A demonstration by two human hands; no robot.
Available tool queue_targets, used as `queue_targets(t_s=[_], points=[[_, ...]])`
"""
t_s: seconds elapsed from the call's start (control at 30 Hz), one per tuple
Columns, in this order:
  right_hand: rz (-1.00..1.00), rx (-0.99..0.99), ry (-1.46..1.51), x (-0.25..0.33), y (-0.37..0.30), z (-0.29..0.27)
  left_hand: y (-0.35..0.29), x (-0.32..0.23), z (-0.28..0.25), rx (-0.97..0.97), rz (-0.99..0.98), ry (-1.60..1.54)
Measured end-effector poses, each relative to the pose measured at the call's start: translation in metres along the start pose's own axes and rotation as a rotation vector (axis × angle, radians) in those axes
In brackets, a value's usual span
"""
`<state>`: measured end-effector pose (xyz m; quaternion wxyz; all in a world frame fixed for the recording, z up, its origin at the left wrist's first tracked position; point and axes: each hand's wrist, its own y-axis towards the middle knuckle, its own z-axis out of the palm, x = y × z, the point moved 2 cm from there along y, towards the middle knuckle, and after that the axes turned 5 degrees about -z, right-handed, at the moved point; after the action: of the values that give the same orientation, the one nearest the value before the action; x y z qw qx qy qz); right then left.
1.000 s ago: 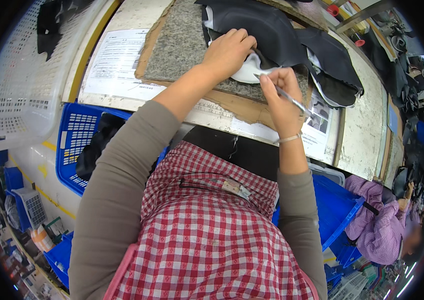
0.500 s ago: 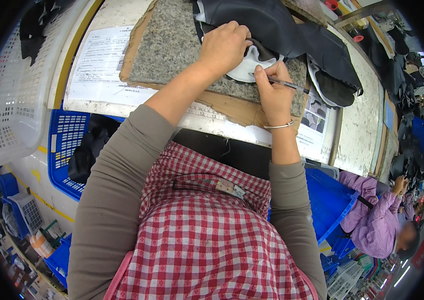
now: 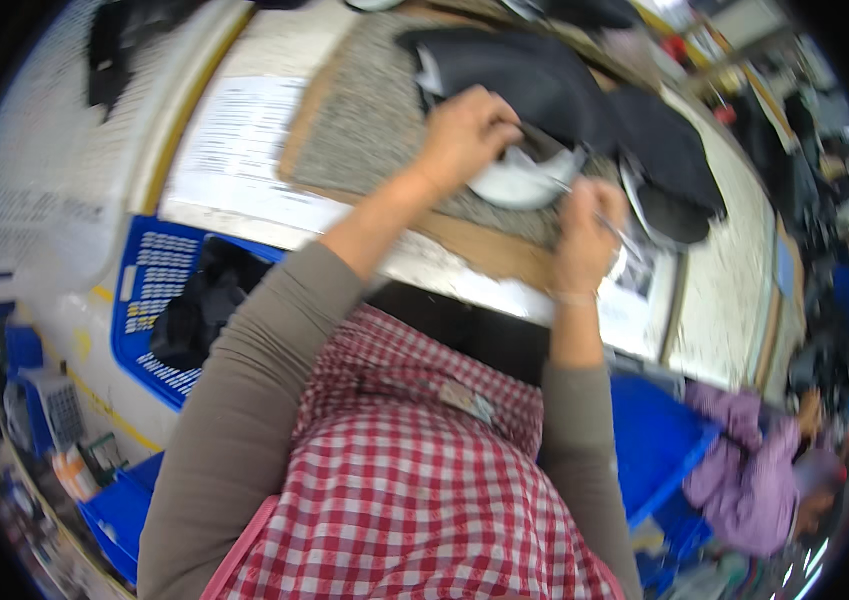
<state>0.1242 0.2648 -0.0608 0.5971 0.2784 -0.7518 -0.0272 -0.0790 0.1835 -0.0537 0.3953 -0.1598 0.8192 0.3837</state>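
A black piece of sheet material [image 3: 535,85] with a white underside [image 3: 517,182] lies across a grey speckled board [image 3: 360,125]. My left hand [image 3: 467,138] is closed on the near edge of the black piece, beside the white part. In my right hand [image 3: 590,232] is a slim pen [image 3: 623,236], its tip side pointing toward the white part; blur hides whether it touches. Right of that hand, another black piece with a white edge [image 3: 670,205] hangs over the board's side.
Printed sheets [image 3: 235,140] lie left of the board on the white table [image 3: 720,290]. A blue basket [image 3: 130,320] with dark pieces stands below left, and a white perforated crate [image 3: 30,190] beyond it. A blue bin [image 3: 660,440] and a person in purple [image 3: 745,480] are at right.
The whole view has shifted and blurred, with the bench lower in it. My right hand has drawn slightly away from my left, still with the pen; the left keeps its hold.
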Motion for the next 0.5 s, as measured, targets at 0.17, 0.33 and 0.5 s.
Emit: queue_targets(t_s=[0.17,0.33,0.5], points=[[0.448,-0.072,0.478,0.009,-0.006,-0.035,-0.062,-0.036,-0.028,0.089,-0.289,-0.312],[0.450,0.094,0.393,0.049,0.009,-0.031,-0.106,-0.067,-0.026,0.054,-0.074,-0.159],[0.259,0.099,0.518,0.070,0.045,-0.030,-0.092,-0.067,-0.085,0.046,0.151,0.070]])
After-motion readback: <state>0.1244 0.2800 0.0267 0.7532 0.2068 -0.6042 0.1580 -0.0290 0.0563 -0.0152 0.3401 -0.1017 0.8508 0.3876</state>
